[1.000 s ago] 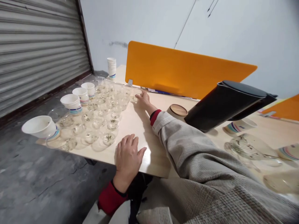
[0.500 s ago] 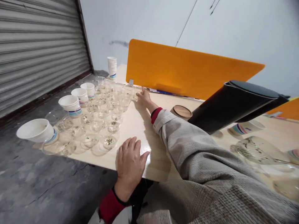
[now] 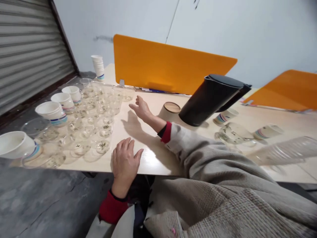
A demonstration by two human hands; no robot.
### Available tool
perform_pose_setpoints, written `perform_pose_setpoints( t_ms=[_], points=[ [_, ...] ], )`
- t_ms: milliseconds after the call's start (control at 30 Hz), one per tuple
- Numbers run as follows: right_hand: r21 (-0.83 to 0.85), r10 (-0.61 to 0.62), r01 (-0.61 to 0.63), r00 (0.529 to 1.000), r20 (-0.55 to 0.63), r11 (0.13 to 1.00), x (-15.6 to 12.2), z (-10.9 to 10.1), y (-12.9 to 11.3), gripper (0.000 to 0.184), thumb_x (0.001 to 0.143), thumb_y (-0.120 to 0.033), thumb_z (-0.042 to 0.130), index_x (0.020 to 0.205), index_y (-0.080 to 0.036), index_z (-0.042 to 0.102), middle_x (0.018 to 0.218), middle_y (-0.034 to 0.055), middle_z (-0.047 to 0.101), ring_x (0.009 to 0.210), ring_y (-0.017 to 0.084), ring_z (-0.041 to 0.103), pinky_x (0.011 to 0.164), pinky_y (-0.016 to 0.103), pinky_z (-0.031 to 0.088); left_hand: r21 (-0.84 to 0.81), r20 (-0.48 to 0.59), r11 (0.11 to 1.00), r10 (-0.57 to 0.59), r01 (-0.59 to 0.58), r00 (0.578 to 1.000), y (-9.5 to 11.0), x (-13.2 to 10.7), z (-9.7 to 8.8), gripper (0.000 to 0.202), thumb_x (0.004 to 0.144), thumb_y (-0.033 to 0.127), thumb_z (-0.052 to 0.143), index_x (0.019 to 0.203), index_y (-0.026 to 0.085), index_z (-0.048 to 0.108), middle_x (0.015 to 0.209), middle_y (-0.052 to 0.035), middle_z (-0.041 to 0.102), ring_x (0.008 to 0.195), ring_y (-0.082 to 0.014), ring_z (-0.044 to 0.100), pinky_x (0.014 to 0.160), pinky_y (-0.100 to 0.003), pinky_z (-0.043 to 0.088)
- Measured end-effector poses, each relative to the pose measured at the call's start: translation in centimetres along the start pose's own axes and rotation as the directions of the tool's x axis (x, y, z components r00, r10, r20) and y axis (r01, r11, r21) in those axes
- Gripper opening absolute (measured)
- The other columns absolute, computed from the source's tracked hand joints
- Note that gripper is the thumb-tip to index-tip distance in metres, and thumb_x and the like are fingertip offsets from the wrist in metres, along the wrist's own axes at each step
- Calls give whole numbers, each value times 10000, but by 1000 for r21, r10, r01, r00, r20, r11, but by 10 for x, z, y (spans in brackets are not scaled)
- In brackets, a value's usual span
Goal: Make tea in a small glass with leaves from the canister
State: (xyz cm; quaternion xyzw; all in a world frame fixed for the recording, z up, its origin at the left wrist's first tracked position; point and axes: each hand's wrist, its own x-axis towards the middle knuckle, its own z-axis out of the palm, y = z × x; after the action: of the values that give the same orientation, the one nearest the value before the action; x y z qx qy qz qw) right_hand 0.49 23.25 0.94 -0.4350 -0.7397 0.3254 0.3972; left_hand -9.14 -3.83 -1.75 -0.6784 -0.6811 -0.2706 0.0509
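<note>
My left hand (image 3: pixel 125 160) lies flat near the front edge of the wooden table (image 3: pixel 148 165), fingers stretched out, holding nothing. My right hand (image 3: pixel 142 108) hovers above the table with thumb and fingers apart and nothing between them. Just beyond its fingertips stands a clear plastic cup (image 3: pixel 128 96) at the end of the back row. To the left, several clear plastic cups with bits of dried leaves in the bottom stand close together; the nearest cup (image 3: pixel 102 146) is beside my left hand. A jar with a wooden lid (image 3: pixel 172 107) stands right of my right hand.
White paper cups (image 3: pixel 51 112) line the table's left side, with a paper cup stack (image 3: pixel 98 67) behind. An orange divider (image 3: pixel 170 64) borders the back. On the right are a black kettle (image 3: pixel 210 99), a glass bowl of leaves (image 3: pixel 232 133) and a clear plastic bottle (image 3: pixel 284 152).
My right hand has drawn back from the clear cup at the back and its fingers are apart. The view has turned right; my left hand stays on the table.
</note>
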Motion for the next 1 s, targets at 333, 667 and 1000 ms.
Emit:
perform_pose_setpoints(
  t_ms=[333, 667, 1000],
  points=[
    [-102, -115, 102, 984, -133, 990, -234, -150, -32, 550, 1029, -517, 731, 1531, -304, 660, 1495, 145, 751, 1324, 329, 763, 1117, 568, 665, -47, 38, 999, 7, -5, 999, -11, 9, 2, 414, 1080, 451, 607, 1326, 168, 783, 1510, -162, 747, 1384, -369, 657, 1097, -503, 569],
    [-472, -215, -167, 728, -651, 866, -348, -260, -11, 177, 1017, -338, 669, 1112, -237, 779, 993, 89, 827, 831, 242, 791, 795, 427, 701, -55, -5, 998, 33, -34, 999, -22, 20, 2, 476, 1062, 583, 520, 1291, 241, 759, 1519, -147, 746, 1426, -424, 666, 1249, -642, 499],
    [-566, -399, -534, 404, -823, 627, -409, -346, 31, 270, 1030, -380, 604, 1222, -255, 747, 1130, 113, 796, 1019, 290, 751, 890, 490, 654, -127, 54, 980, 164, -156, 985, -49, 23, 7, 712, 978, 509, 624, 1656, 593, 422, 1752, -34, 556, 1558, -525, 548, 1270, -788, 398]
  ],
)
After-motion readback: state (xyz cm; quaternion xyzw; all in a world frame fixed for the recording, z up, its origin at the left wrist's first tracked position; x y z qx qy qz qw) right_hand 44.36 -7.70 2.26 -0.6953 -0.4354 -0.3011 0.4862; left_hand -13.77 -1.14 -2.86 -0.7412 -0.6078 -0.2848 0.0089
